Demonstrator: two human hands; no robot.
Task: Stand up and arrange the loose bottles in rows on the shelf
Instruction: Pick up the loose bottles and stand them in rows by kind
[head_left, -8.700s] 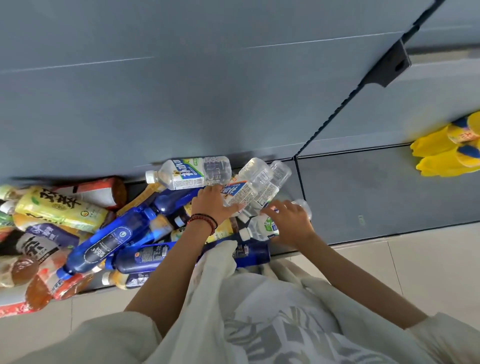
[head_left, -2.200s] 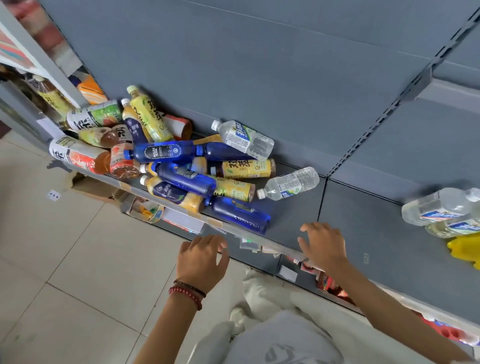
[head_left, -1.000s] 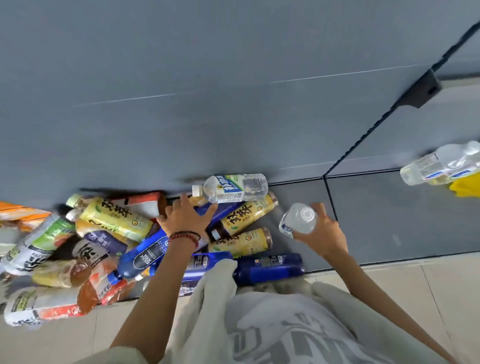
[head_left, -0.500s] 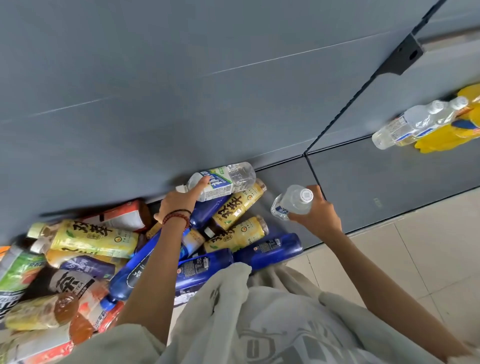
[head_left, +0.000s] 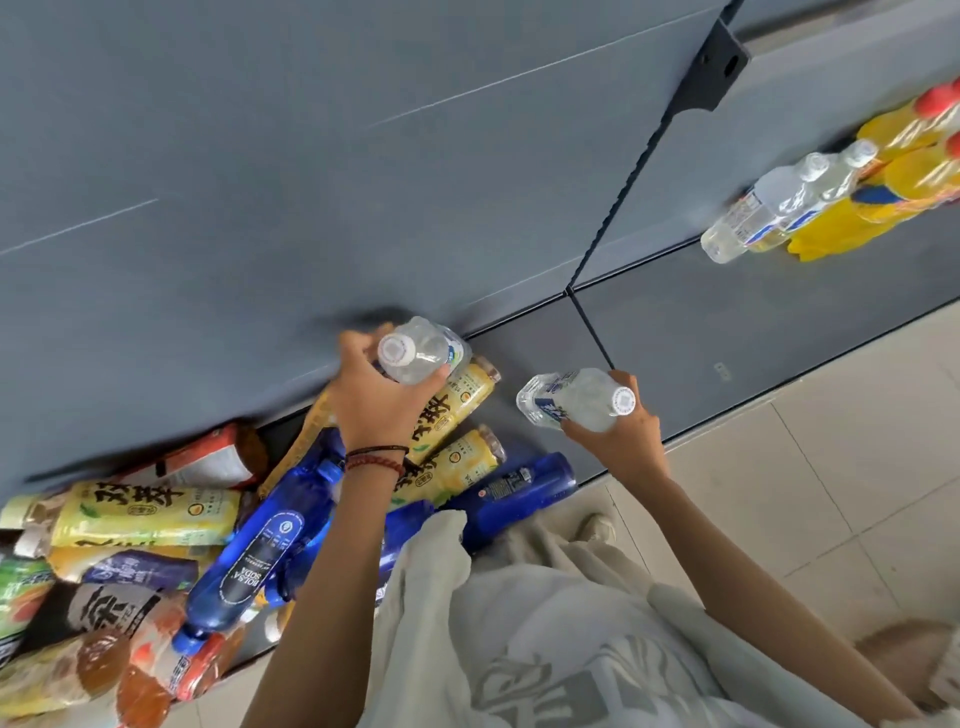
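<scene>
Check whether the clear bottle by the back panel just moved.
Yes. The left hand has lifted the clear bottle from lying along the back panel to cap-up above the yellow tea bottle.

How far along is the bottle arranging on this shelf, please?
Two clear bottles appear to stand beside the yellow bottles, right. The left hand holds one water bottle, the right hand a second water bottle. The heap of tea bottles and blue soda bottles lies unsorted at left.

— Which bottles are off the shelf (head_left: 753, 338)?
— First water bottle (head_left: 421, 351), clear, cap-up, above the heap of fallen tea and blue soda bottles (head_left: 260, 551); second water bottle (head_left: 571, 400), tilted, just right of the heap.
</scene>
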